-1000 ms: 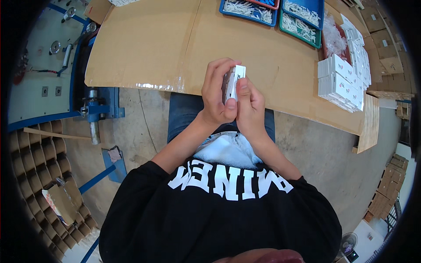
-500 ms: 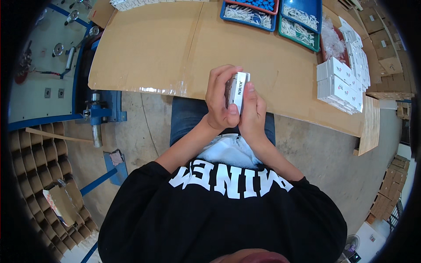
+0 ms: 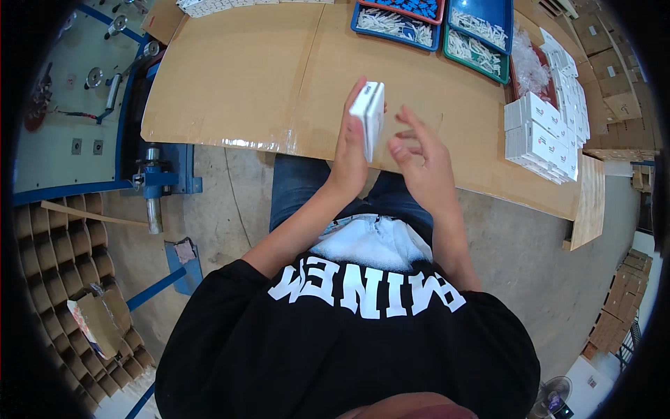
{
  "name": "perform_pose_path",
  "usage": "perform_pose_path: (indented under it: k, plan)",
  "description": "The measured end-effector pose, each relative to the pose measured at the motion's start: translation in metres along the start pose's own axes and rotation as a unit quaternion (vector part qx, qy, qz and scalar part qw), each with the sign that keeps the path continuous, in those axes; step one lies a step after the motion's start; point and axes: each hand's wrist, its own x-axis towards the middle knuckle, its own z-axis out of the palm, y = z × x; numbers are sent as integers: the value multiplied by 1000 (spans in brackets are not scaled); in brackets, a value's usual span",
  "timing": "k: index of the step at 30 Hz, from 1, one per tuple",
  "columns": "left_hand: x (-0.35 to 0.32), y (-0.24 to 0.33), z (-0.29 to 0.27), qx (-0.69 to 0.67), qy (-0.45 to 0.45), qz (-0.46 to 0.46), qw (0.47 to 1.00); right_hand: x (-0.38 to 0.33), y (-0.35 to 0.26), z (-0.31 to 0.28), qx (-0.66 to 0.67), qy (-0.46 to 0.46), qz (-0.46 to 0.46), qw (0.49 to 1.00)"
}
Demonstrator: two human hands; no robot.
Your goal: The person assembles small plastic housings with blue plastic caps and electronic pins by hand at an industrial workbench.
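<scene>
Where trays (image 3: 419,31) crowd behind: white box (image 3: 368,115) in left hand (image 3: 349,157).

Tabletop (image 3: 230,84) covered in brown cardboard sheets, front edge taped. Far edge: blue trays (image 3: 398,21) and a green tray (image 3: 481,52) of small white parts, plus a clear plastic bag (image 3: 528,66). Right side: stacked white boxes (image 3: 541,140), brown cartons (image 3: 614,77) beyond them. Left: pale green machine surface (image 3: 63,133) with blue frame (image 3: 164,178) and metal fittings. Floor (image 3: 530,244) is bare grey concrete. Lower left: cardboard divider grid (image 3: 49,258) with a crumpled box (image 3: 94,321) on it. Lower right: more cartons (image 3: 618,314), a floor fan (image 3: 555,394). Even bright light.
</scene>
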Motion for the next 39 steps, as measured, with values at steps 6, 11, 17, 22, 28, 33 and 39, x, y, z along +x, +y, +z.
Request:
perform_pose_path:
  k: [6,11,17,22,28,33,39]
  plan:
    - [-7,34,14,-205,-2,-263,943,15,5,1,-277,101,-330,897]
    - [-14,36,22,-240,-22,-320,916,27,16,-6,-292,67,-427,853]
    - [-18,28,22,-212,8,-303,929,38,32,0,-232,97,-491,834]
    - [-18,23,24,-184,25,-310,932,37,41,3,-242,110,-489,831]
    - [-20,17,25,-176,30,-304,936,35,45,3,-232,118,-484,835]
    - [-21,15,25,-173,45,-305,935,32,51,6,-227,111,-474,844]
    - [-21,17,19,-176,59,-327,926,34,50,10,-222,101,-452,858]
